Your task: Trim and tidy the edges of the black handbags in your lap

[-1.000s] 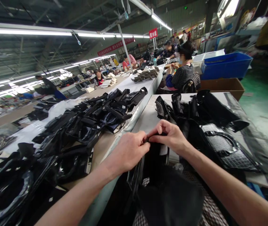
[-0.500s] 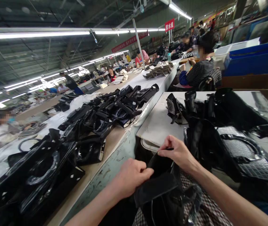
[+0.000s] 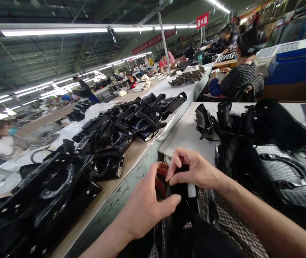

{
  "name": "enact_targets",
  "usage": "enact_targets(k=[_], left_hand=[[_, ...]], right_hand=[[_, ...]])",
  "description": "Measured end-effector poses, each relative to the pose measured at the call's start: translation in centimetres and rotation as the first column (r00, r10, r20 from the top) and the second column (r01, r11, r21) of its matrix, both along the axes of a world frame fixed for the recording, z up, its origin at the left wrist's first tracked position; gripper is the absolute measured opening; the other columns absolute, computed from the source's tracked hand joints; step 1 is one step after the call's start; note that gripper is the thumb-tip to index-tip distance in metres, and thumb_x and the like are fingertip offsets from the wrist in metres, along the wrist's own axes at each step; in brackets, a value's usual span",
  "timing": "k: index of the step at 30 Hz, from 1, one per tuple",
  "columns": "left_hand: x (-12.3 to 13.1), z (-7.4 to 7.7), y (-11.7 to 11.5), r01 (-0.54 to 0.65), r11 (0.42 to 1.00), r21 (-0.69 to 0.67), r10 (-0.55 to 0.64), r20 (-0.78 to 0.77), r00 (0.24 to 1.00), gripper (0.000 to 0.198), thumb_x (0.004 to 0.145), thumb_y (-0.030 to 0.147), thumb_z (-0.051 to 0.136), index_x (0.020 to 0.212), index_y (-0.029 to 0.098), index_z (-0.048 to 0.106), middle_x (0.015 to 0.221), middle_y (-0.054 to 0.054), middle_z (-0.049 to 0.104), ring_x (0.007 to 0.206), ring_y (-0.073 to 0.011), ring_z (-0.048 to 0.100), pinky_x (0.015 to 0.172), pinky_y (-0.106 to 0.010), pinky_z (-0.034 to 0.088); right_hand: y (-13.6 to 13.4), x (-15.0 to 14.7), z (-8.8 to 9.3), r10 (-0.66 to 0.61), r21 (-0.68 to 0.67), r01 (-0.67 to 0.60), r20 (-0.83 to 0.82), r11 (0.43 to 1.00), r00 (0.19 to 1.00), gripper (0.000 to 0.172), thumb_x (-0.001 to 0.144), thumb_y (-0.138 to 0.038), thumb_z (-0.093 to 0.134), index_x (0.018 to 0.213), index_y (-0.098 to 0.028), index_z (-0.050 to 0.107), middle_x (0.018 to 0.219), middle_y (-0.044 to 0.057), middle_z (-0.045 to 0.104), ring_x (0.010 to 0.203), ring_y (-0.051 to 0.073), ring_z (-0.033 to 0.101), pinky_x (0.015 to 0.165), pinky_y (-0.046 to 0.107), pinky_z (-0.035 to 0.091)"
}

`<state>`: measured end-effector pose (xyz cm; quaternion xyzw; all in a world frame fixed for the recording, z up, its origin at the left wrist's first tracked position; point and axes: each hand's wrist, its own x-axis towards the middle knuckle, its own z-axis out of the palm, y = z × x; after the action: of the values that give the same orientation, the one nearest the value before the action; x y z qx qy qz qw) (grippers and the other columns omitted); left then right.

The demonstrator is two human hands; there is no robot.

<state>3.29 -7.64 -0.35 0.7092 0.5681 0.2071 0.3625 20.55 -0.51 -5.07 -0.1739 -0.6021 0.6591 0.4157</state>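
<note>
A black bag (image 3: 178,211), partly wrapped in clear plastic, lies on my lap over a checked cloth. My left hand (image 3: 150,200) curves around its upper part, with the thumb on the near side and the fingers bent behind. At the bag's top edge my right hand (image 3: 189,170) pinches the black material between thumb and fingers. The fingertips of both hands come close together there. A small white label (image 3: 192,190) shows just below my right hand. The bag's lower part falls in dark shadow.
A long table (image 3: 139,175) on the left carries a heap of black bags (image 3: 115,125). On the right, a white side table (image 3: 181,134) holds more black pieces and a woven-pattern bag (image 3: 290,172) with a handle. A person in stripes (image 3: 237,80) sits beyond, near a blue bin (image 3: 298,68).
My left hand has opened from a closed grip on the rim and wrapped around the bag. My right hand has moved slightly left, towards it. The bag has been turned, showing the white label.
</note>
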Motion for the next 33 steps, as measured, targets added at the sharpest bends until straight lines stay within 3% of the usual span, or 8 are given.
enact_targets(k=[4, 8, 12, 16, 22, 28, 30, 33], left_hand=[[1.2, -1.0, 1.8, 0.034, 0.999, 0.017, -0.036, 0.145, 0.989, 0.065, 0.075, 0.010, 0.056, 0.134, 0.028, 0.036, 0.112, -0.001, 0.061, 0.086, -0.0156, 0.058, 0.076, -0.028, 0.047], [1.2, -4.1, 2.7, -0.013, 1.000, -0.028, 0.012, -0.031, 0.999, 0.051, 0.073, 0.009, 0.051, 0.123, 0.019, 0.051, 0.095, -0.003, 0.066, 0.087, -0.0215, 0.060, 0.083, -0.035, 0.046], [0.7, -5.3, 2.8, 0.005, 1.000, 0.012, -0.005, -0.036, 0.999, 0.062, 0.071, 0.010, 0.050, 0.132, 0.020, 0.047, 0.124, -0.006, 0.061, 0.112, -0.0249, 0.055, 0.098, -0.037, 0.041], [0.4, -3.3, 2.7, -0.033, 0.995, 0.092, 0.040, -0.071, 0.997, 0.063, 0.068, 0.006, 0.047, 0.129, 0.024, 0.049, 0.123, -0.004, 0.059, 0.112, -0.0230, 0.054, 0.098, -0.037, 0.040], [2.4, -0.1, 1.6, -0.088, 0.951, 0.295, 0.147, -0.183, 0.972, 0.055, 0.076, 0.005, 0.043, 0.126, 0.028, 0.040, 0.127, -0.004, 0.054, 0.108, -0.0256, 0.058, 0.083, -0.038, 0.044], [6.4, -3.3, 2.8, 0.082, 0.979, 0.187, 0.003, -0.416, 0.909, 0.034, 0.088, 0.013, 0.036, 0.121, 0.020, 0.043, 0.122, -0.013, 0.058, 0.088, -0.0300, 0.067, 0.070, -0.038, 0.046], [7.3, -4.1, 3.2, 0.141, 0.979, 0.150, -0.067, -0.417, 0.906, 0.032, 0.090, 0.015, 0.035, 0.121, 0.021, 0.044, 0.121, -0.013, 0.058, 0.086, -0.0298, 0.068, 0.069, -0.037, 0.046], [7.2, -4.3, 3.4, 0.152, 0.980, 0.125, -0.105, -0.319, 0.942, 0.040, 0.084, 0.011, 0.039, 0.122, 0.023, 0.042, 0.126, -0.010, 0.057, 0.096, -0.0296, 0.065, 0.079, -0.038, 0.046]], right_hand=[[1.2, 0.1, 0.5, 0.119, 0.095, -0.127, 0.089, 0.987, 0.989, 0.032, 0.074, -0.025, 0.074, 0.074, -0.024, 0.042, 0.076, -0.003, 0.071, 0.079, 0.018, 0.070, 0.079, 0.036, 0.056], [0.7, 0.8, -1.3, -0.096, 0.177, 0.037, 0.338, 0.983, 0.936, 0.024, 0.074, -0.019, 0.071, 0.090, -0.020, 0.053, 0.093, 0.003, 0.069, 0.091, 0.021, 0.065, 0.086, 0.040, 0.053], [-3.2, 1.8, -1.5, -0.231, 0.180, 0.159, 0.519, 0.971, 0.823, 0.081, 0.069, -0.037, 0.079, 0.136, -0.018, 0.037, 0.134, 0.013, 0.049, 0.121, 0.027, 0.051, 0.104, 0.046, 0.043], [-6.5, 2.0, 0.2, -0.358, 0.114, 0.367, 0.601, 0.923, 0.715, 0.092, 0.073, -0.040, 0.073, 0.147, -0.023, 0.021, 0.150, 0.013, 0.032, 0.135, 0.030, 0.038, 0.112, 0.050, 0.033], [-5.6, 2.7, 1.8, -0.159, -0.178, 0.241, 0.381, 0.954, 0.911, 0.070, 0.076, -0.032, 0.073, 0.138, -0.024, 0.042, 0.129, 0.008, 0.059, 0.117, 0.027, 0.057, 0.099, 0.044, 0.048], [-2.1, 5.4, 0.7, 0.084, -0.534, 0.113, 0.331, 0.838, 0.940, 0.047, 0.079, -0.048, 0.070, 0.114, -0.018, 0.059, 0.105, 0.006, 0.068, 0.093, 0.021, 0.065, 0.070, 0.029, 0.053], [-1.6, 6.3, 0.5, 0.142, -0.523, 0.113, 0.422, 0.845, 0.895, 0.049, 0.076, -0.048, 0.073, 0.113, -0.019, 0.059, 0.099, 0.004, 0.067, 0.081, 0.017, 0.062, 0.056, 0.023, 0.046], [-2.8, 6.7, 0.3, 0.098, -0.357, 0.111, 0.518, 0.927, 0.850, 0.072, 0.062, -0.026, 0.083, 0.125, -0.021, 0.050, 0.100, 0.000, 0.064, 0.087, 0.016, 0.059, 0.064, 0.022, 0.047]])
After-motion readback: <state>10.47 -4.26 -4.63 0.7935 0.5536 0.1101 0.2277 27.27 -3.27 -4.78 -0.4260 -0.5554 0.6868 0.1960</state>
